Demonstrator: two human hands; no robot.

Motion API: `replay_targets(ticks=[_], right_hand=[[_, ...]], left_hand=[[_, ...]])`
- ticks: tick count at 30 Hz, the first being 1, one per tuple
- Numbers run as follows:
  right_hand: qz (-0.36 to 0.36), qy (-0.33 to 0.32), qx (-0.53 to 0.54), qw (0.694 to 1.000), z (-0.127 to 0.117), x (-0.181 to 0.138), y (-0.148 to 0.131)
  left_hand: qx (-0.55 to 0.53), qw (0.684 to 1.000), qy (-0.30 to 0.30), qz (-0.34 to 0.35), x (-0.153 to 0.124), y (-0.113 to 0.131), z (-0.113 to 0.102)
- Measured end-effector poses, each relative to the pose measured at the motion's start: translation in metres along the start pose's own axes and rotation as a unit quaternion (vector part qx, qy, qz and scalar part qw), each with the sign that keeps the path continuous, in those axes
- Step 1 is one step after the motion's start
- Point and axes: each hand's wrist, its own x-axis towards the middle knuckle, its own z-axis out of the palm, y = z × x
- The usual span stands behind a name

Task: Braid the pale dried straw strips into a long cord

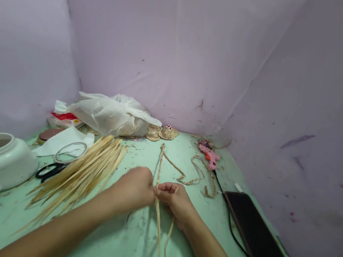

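Note:
A thin braid of pale straw (160,165) runs down the middle of the table from a small peg-like point where it bends. My right hand (178,200) pinches the braid at its lower end between thumb and forefinger. My left hand (137,187), slightly blurred, is closed with its fingertips at the same spot, meeting the right ones. Loose straw strands (158,234) hang from under both hands towards me. The finished length of the braid (198,173) winds over the table to the right. A fanned bundle of straw strips (87,176) lies beside my left forearm.
Left stand a white pot (8,164), black-handled scissors (51,170) and a roll of tape (70,152). Behind are a white plastic bag (112,115) and round woven pieces (168,133). To the right lie a pink glue gun (210,155), its black cord (230,223) and a dark flat device (261,240).

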Motion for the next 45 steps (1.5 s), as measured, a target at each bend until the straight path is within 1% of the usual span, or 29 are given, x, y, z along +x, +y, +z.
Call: replay_targets(ticks=[1,2,4,6,7,9,11,13,15,17,18,20,23,25,27,29,31,33,35,37,39,40,42,43,44,45], right_hand=[[0.002,-0.005,-0.004,1.000,0.000,0.000,-0.001],[0.001,-0.011,-0.006,1.000,-0.001,-0.001,-0.001],[-0.005,-0.029,-0.002,1.000,-0.002,-0.001,-0.002],[-0.008,-0.050,0.003,0.999,-0.003,0.000,-0.003],[-0.008,-0.060,-0.002,0.998,-0.005,0.001,-0.003],[-0.017,-0.072,-0.035,0.997,-0.008,0.002,-0.003],[-0.051,-0.073,-0.104,0.991,-0.010,0.003,-0.001],[-0.109,-0.046,-0.214,0.970,-0.012,0.003,0.001],[-0.175,-0.006,-0.342,0.923,-0.012,0.000,0.002],[-0.220,0.026,-0.439,0.871,-0.011,-0.004,0.002],[-0.229,0.035,-0.471,0.851,-0.010,-0.006,0.001],[-0.229,0.043,-0.509,0.828,-0.009,-0.009,-0.002],[-0.215,0.060,-0.533,0.816,-0.007,-0.012,-0.005],[-0.198,0.085,-0.546,0.810,-0.005,-0.015,-0.006],[-0.175,0.118,-0.568,0.796,-0.001,-0.020,-0.008],[-0.153,0.144,-0.591,0.779,0.003,-0.026,-0.010],[-0.141,0.154,-0.610,0.764,0.009,-0.032,-0.012],[-0.143,0.148,-0.623,0.755,0.014,-0.038,-0.012],[-0.156,0.130,-0.639,0.742,0.020,-0.042,-0.011],[-0.167,0.105,-0.662,0.724,0.025,-0.045,-0.007],[-0.172,0.078,-0.682,0.706,0.029,-0.046,-0.003],[-0.176,0.065,-0.688,0.701,0.030,-0.047,-0.001],[-0.189,0.047,-0.685,0.702,0.030,-0.047,-0.001],[-0.196,0.043,-0.674,0.711,0.028,-0.046,-0.002],[-0.199,0.040,-0.655,0.728,0.024,-0.044,-0.004],[-0.196,0.044,-0.624,0.755,0.019,-0.042,-0.007]], left_hand=[[-0.008,1.000,0.010,-0.013,0.004,-0.001,-0.004],[-0.035,0.999,0.000,-0.036,0.007,-0.001,-0.007],[-0.111,0.988,-0.065,-0.082,0.012,-0.002,-0.005],[-0.179,0.968,-0.144,-0.106,0.015,-0.003,0.002],[-0.196,0.960,-0.167,-0.106,0.017,-0.004,0.005],[-0.198,0.959,-0.182,-0.094,0.019,-0.007,0.010],[-0.154,0.970,-0.167,-0.084,0.022,-0.011,0.012],[-0.077,0.984,-0.135,-0.085,0.024,-0.014,0.014],[-0.005,0.992,-0.094,-0.081,0.025,-0.016,0.016],[0.025,0.997,-0.057,-0.053,0.025,-0.018,0.018],[0.022,0.998,-0.045,-0.035,0.025,-0.018,0.019],[0.002,0.999,-0.043,-0.006,0.024,-0.018,0.019],[-0.039,0.998,-0.045,0.008,0.026,-0.021,0.019],[-0.055,0.998,-0.041,0.007,0.028,-0.024,0.022],[-0.064,0.997,-0.037,0.006,0.031,-0.026,0.027],[-0.072,0.997,-0.035,-0.011,0.032,-0.025,0.030],[-0.092,0.994,-0.034,-0.054,0.030,-0.021,0.030],[-0.120,0.987,-0.043,-0.103,0.025,-0.015,0.026],[-0.151,0.978,-0.066,-0.126,0.020,-0.010,0.020],[-0.166,0.973,-0.097,-0.127,0.018,-0.008,0.015],[-0.167,0.972,-0.122,-0.111,0.017,-0.009,0.012],[-0.164,0.973,-0.126,-0.099,0.018,-0.010,0.012],[-0.153,0.980,-0.112,-0.066,0.021,-0.013,0.013],[-0.145,0.983,-0.101,-0.050,0.022,-0.015,0.014],[-0.137,0.986,-0.093,-0.037,0.023,-0.016,0.014],[-0.130,0.987,-0.091,-0.025,0.024,-0.017,0.014]])
